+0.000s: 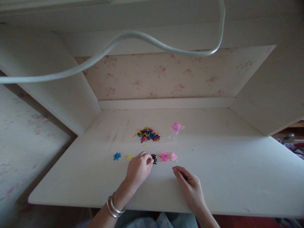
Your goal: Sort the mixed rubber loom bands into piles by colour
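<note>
My left hand (140, 164) reaches over the white tabletop with its fingers pinched at the edge of a small black pile (154, 159). What those fingertips hold, if anything, is hidden. My right hand (190, 183) hovers nearer the front edge, thumb and forefinger pressed together; anything in them is too small to name. Small sorted piles, apparently of tiny rubber bands, lie in a row: blue (117, 156), yellow (129, 156), hot pink (163, 156) and light pink (172, 156). Behind them is a mixed multicoloured heap (148, 134), with a few yellow pieces (145, 145) just in front.
A clear little jar (174, 136) with a pink lid (175, 126) and loop stands right of the heap. A white cable (133, 34) hangs across the upper view. White side panels and a floral-papered back wall (161, 76) enclose the table (228, 177).
</note>
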Action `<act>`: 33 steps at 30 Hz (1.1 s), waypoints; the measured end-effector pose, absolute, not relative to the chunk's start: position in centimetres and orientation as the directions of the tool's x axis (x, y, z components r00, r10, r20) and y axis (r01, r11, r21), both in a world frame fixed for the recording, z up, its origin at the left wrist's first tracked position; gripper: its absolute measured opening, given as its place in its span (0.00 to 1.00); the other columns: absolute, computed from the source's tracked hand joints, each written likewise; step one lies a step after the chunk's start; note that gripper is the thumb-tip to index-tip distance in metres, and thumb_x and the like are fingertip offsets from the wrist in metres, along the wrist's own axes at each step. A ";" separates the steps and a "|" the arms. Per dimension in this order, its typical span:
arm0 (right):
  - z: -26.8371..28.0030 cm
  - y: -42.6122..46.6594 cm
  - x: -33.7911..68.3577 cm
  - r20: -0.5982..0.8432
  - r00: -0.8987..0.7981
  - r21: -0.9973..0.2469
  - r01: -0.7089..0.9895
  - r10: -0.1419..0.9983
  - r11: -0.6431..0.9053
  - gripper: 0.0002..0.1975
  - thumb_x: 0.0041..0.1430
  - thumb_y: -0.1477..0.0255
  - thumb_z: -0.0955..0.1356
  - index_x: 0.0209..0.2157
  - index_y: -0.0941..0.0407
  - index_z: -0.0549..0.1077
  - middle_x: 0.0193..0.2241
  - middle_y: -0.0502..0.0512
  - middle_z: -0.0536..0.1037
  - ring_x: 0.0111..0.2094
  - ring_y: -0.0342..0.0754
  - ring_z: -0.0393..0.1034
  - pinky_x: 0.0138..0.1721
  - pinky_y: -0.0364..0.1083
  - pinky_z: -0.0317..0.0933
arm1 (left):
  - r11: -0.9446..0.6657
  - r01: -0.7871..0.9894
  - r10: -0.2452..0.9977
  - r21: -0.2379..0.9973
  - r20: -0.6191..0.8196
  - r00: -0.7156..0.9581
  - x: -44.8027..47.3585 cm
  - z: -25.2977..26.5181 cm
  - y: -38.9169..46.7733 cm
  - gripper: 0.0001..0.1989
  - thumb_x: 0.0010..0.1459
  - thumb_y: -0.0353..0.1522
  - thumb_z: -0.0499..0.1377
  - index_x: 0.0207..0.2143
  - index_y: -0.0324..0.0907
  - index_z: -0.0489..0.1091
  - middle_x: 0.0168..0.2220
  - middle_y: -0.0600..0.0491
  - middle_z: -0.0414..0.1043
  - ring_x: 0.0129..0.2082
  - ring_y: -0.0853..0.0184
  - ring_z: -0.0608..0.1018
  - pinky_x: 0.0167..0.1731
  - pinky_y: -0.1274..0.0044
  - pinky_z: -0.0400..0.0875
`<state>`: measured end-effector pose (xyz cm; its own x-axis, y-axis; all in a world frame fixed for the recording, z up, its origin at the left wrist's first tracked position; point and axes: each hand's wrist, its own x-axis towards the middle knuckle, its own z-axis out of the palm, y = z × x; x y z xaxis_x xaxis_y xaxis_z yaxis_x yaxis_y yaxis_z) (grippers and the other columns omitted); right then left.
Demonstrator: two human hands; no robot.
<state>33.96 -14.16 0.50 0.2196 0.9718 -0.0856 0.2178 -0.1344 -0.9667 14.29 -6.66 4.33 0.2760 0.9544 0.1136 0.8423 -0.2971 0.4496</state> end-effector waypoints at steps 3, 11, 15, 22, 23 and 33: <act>0.5 -14.1 34.0 -0.082 0.225 -0.967 0.219 0.971 -0.133 0.18 0.57 0.58 0.66 0.39 0.57 0.77 0.34 0.53 0.78 0.36 0.47 0.69 0.34 0.39 0.60 | -0.306 0.806 0.952 0.506 0.144 0.271 13.6 5.1 -6.9 0.08 0.60 0.34 0.53 0.31 0.45 0.71 0.32 0.54 0.73 0.31 0.69 0.74 0.33 0.79 0.64; 0.8 -14.0 33.8 -0.052 0.226 -0.957 0.267 0.973 -0.113 0.19 0.56 0.57 0.65 0.37 0.57 0.78 0.28 0.52 0.76 0.32 0.47 0.68 0.29 0.38 0.59 | -0.133 0.754 0.987 0.644 0.151 0.045 7.6 3.3 -9.9 0.13 0.60 0.42 0.51 0.32 0.43 0.67 0.29 0.53 0.73 0.27 0.67 0.74 0.29 0.79 0.65; 1.8 -13.2 33.0 -0.065 0.174 -0.912 0.389 0.983 -0.130 0.20 0.57 0.56 0.63 0.35 0.57 0.78 0.23 0.50 0.74 0.24 0.43 0.65 0.22 0.38 0.53 | -0.007 0.696 0.992 0.718 0.093 -0.086 4.6 1.3 -11.2 0.16 0.59 0.45 0.51 0.29 0.43 0.66 0.23 0.56 0.70 0.23 0.69 0.72 0.25 0.81 0.65; 6.2 -6.5 30.4 0.002 -0.014 -0.518 0.855 1.000 0.013 0.15 0.60 0.62 0.61 0.38 0.50 0.77 0.24 0.49 0.76 0.25 0.42 0.68 0.27 0.38 0.55 | -0.008 0.638 0.987 0.770 0.108 -0.117 4.1 0.2 -11.7 0.17 0.59 0.45 0.50 0.28 0.42 0.66 0.19 0.59 0.62 0.20 0.72 0.67 0.21 0.83 0.61; 6.4 -5.2 29.9 -0.049 -0.003 -0.415 0.909 0.999 -0.018 0.14 0.60 0.64 0.61 0.41 0.48 0.77 0.27 0.49 0.78 0.27 0.42 0.70 0.28 0.38 0.56 | -0.020 0.642 0.987 0.766 0.116 -0.107 4.2 0.2 -11.8 0.17 0.59 0.44 0.50 0.27 0.41 0.66 0.18 0.59 0.61 0.19 0.72 0.66 0.21 0.83 0.60; 4.3 0.5 27.1 -0.115 0.063 -0.157 0.984 0.991 -0.081 0.15 0.60 0.65 0.60 0.40 0.49 0.78 0.36 0.57 0.79 0.38 0.50 0.73 0.36 0.44 0.60 | -0.101 0.651 0.980 0.752 0.188 -0.066 3.8 0.2 -12.4 0.15 0.61 0.42 0.50 0.28 0.42 0.66 0.19 0.58 0.61 0.19 0.72 0.66 0.21 0.82 0.60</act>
<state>27.10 0.53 4.29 0.0633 0.9913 -0.1154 0.9843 -0.0811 -0.1568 3.83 -12.44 0.19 -0.0665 0.9798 0.1885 0.6511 -0.1005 0.7523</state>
